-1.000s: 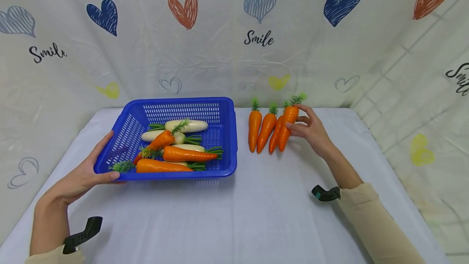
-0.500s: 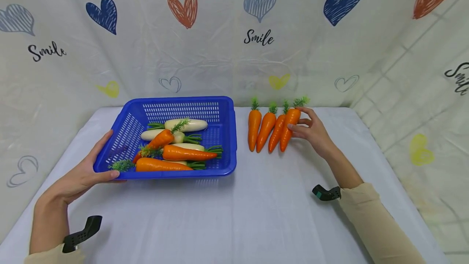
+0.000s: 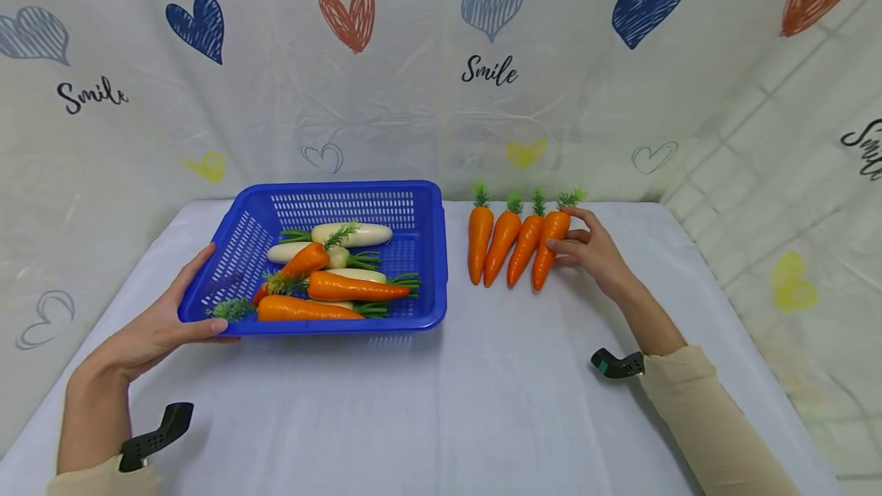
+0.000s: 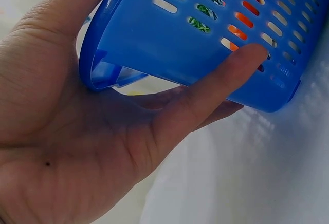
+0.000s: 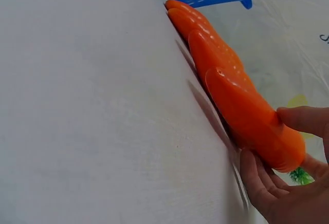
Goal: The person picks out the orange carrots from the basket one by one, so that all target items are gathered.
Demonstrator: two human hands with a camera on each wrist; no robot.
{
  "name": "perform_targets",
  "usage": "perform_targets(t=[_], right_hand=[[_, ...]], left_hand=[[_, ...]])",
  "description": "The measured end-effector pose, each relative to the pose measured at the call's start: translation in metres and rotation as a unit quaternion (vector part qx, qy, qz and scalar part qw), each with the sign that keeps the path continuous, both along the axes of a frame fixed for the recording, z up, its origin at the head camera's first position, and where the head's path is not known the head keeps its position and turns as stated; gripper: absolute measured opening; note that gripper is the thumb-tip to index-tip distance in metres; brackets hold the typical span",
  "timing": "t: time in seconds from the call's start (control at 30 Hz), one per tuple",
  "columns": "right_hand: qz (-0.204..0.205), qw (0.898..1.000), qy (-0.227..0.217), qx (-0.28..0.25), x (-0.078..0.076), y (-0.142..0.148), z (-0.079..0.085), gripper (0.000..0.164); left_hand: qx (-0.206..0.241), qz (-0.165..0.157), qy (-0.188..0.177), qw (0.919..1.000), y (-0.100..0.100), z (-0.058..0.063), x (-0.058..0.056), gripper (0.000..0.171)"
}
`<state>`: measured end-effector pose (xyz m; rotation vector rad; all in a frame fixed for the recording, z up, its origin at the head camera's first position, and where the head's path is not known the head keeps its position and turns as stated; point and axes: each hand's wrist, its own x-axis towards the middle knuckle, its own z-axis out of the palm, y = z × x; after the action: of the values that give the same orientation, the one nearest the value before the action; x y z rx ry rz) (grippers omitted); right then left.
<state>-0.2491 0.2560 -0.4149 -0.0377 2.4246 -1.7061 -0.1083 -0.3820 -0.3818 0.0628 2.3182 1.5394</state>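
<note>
My left hand [image 3: 155, 327] grips the near left corner of a blue plastic basket [image 3: 430, 266], thumb on the rim and fingers along the outer wall. Inside lie three carrots [image 3: 358, 287] over several white radishes [image 3: 361, 233]. To the right of the basket, several more carrots [image 3: 480, 239] lie in a row with their green tops to the back. My right hand [image 3: 599, 251] holds the rightmost carrot [image 5: 247, 113] between thumb and fingers near its thick end. In the right wrist view this carrot sits close over the cloth, beside its neighbour.
A white cloth [image 3: 468, 404] covers the table. Behind it hangs a pale curtain [image 3: 413, 113] printed with hearts and writing, close to the carrots' tops. Each wrist wears a black camera mount [image 3: 616, 363].
My right hand has brought its carrot down and to the right, from overlapping its neighbour to lying beside it at the end of the row. My left hand and the basket stay put.
</note>
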Motion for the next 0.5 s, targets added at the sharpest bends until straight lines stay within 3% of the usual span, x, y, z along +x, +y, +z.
perform_targets(t=[0.5], right_hand=[[0.002,0.999,-0.007,0.038,-0.0041,0.0052,-0.0083,0.085]], left_hand=[[0.018,0.004,-0.004,0.9998,-0.0003,-0.0024,-0.0003,0.111]])
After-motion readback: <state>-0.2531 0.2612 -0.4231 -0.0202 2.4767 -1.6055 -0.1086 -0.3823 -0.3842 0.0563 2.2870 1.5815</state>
